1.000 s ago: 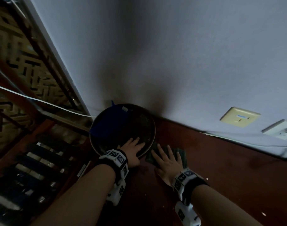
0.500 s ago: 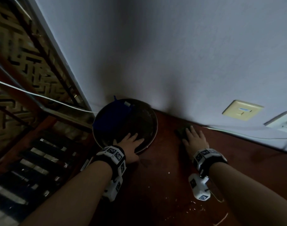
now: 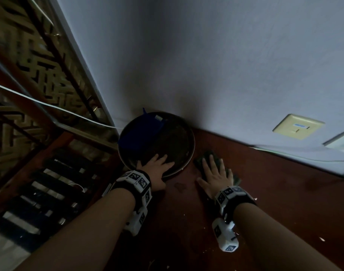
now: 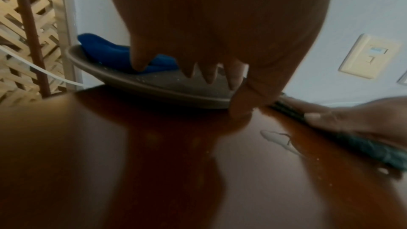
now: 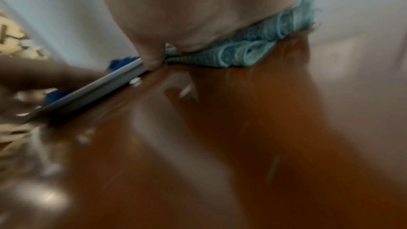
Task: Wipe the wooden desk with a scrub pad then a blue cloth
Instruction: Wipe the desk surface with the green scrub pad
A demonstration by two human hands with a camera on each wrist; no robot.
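Note:
The dark red wooden desk meets a pale wall. My right hand lies flat, fingers spread, on a green scrub pad and presses it onto the desk just right of a round plate. In the blurred right wrist view the pad bunches under the palm. A blue cloth lies in the plate's far left part. My left hand rests with straight fingers on the plate's near rim. The left wrist view shows its thumb beside the grey plate and the blue cloth.
The plate sits at the desk's left edge, with a stair and lattice railing beyond and below it. A cream wall plate and a cable run along the wall on the right. Small white crumbs and a wet smear mark the desk.
My right hand slid the scrub pad out to the right along the wall, then back left next to the plate. The left hand stayed on the plate.

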